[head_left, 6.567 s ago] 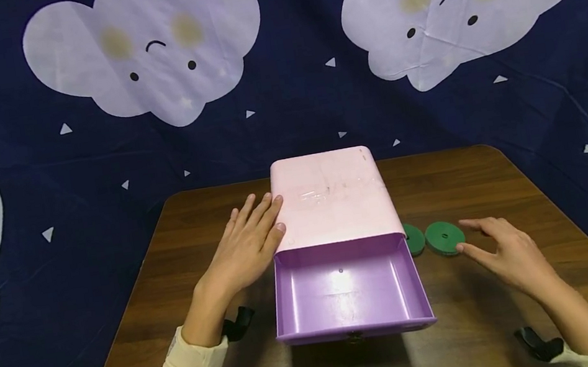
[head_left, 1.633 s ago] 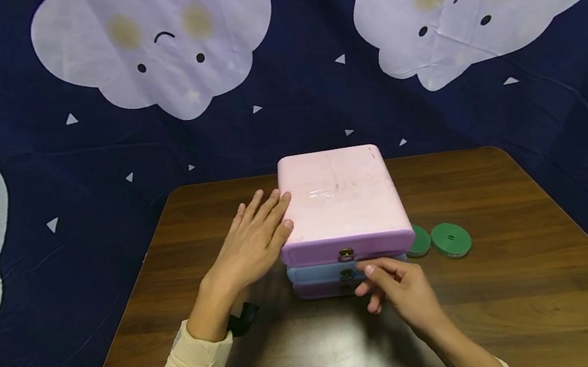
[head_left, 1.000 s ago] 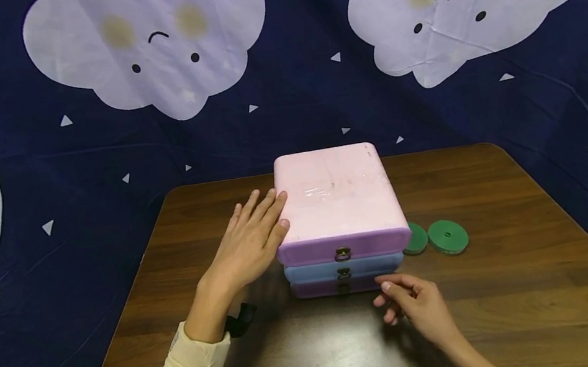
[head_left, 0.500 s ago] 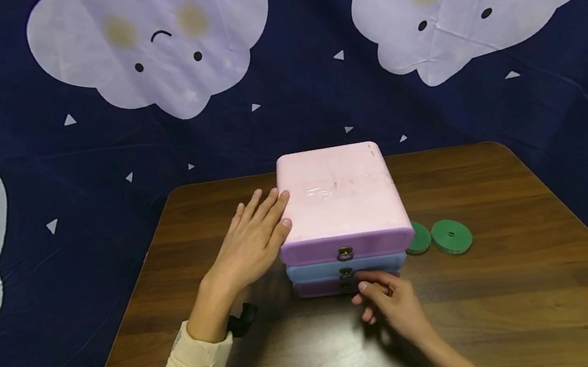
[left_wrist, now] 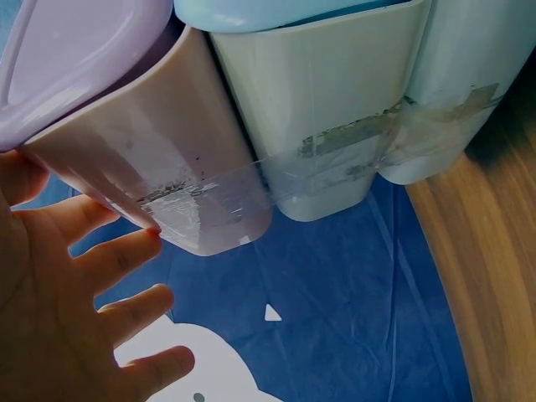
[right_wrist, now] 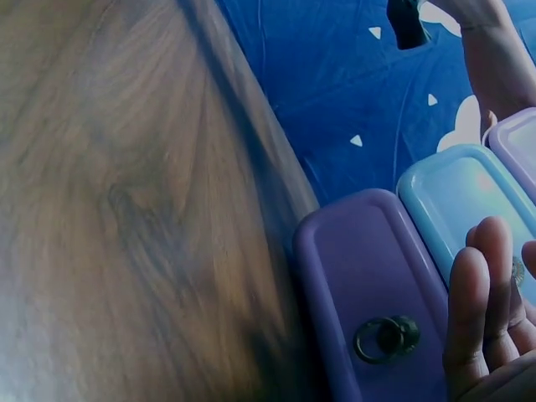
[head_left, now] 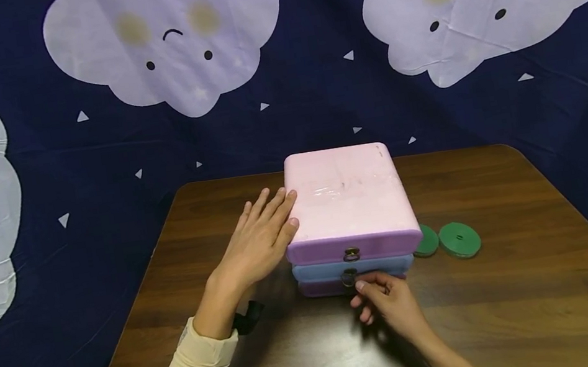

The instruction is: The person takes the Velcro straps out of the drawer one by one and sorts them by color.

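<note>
A small drawer chest with a pink top point(head_left: 348, 191) stands on the table, all three drawers pushed in. Its top drawer point(head_left: 315, 253) is purple, the middle drawer point(head_left: 315, 273) blue and the bottom drawer point(head_left: 321, 289) darker purple, each with a metal ring pull. My left hand point(head_left: 259, 241) lies against the chest's left side, fingers spread and fingertips at the top edge; the left wrist view shows them by the pinkish side wall point(left_wrist: 167, 142). Thumb and forefinger of my right hand point(head_left: 398, 307) pinch the blue drawer's ring pull point(head_left: 349, 278), which is tipped outward.
Two flat green discs lie right of the chest: one disc point(head_left: 460, 240) in full view, the other disc point(head_left: 427, 240) partly hidden behind the chest. The brown wooden table point(head_left: 538, 274) ends before a dark blue cloud-patterned cloth point(head_left: 315, 93). Clear tape point(left_wrist: 226, 188) runs across the chest's side.
The top purple drawer, pulled out in the oldest frame, is now in. My right hand has moved from the green disc to the blue drawer's ring pull. The left hand stays against the chest.
</note>
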A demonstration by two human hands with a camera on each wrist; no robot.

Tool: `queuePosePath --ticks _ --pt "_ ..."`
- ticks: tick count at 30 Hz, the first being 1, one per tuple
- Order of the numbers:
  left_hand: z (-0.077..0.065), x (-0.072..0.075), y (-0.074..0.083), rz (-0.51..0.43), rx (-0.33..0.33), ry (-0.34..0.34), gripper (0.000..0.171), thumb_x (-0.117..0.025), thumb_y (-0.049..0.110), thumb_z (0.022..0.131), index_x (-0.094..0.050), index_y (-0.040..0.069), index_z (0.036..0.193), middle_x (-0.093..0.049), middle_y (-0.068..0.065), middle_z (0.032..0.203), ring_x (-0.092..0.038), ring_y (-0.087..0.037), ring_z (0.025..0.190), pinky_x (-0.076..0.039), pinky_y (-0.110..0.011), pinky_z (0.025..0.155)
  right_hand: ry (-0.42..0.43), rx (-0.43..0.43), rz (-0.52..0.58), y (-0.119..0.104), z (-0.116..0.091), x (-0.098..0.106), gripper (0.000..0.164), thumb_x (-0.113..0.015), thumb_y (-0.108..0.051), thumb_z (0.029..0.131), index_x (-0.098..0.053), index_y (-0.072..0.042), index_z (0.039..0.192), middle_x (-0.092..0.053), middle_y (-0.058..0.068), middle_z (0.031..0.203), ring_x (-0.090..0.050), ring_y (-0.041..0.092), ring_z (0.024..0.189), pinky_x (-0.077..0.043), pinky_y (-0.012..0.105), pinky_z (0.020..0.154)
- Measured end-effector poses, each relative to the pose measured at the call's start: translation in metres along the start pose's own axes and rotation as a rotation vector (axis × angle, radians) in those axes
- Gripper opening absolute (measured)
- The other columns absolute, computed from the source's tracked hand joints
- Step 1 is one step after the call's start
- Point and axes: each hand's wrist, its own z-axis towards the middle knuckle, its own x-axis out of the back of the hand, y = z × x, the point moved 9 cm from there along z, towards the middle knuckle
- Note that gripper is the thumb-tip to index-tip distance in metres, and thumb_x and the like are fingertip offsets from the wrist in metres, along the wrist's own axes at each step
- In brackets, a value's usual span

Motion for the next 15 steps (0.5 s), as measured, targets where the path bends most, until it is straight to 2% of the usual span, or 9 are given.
queuePosePath --ticks 8,15 --pt "0.000 -0.001 0.001 0.003 0.004 0.003 0.053 -0.017 0.050 0.101 -0.016 0.031 0.151 -0.018 0.004 0.159 -0.004 -0.019 0.149 -0.005 -0.049 0.120 -0.070 -0.040 0.001 0.009 0.009 -0.015 0.044 -0.059 -0.025 0.093 -0.058 0.014 0.113 -0.072 0.009 0.073 -0.063 0.011 0.049 -0.056 0.032 0.051" --pt "0.000 -0.001 0.000 0.007 0.010 0.003 0.053 -0.016 0.050 0.101 -0.015 0.032 0.151 -0.017 0.005 0.159 -0.004 -0.018 0.149 -0.006 -0.049 0.120 -0.102 -0.079 0.048 0.013 0.014 -0.023 0.046 -0.057 -0.027 0.094 -0.058 0.014 0.117 -0.071 0.000 0.069 -0.061 0.010 0.048 -0.054 0.028 0.050"
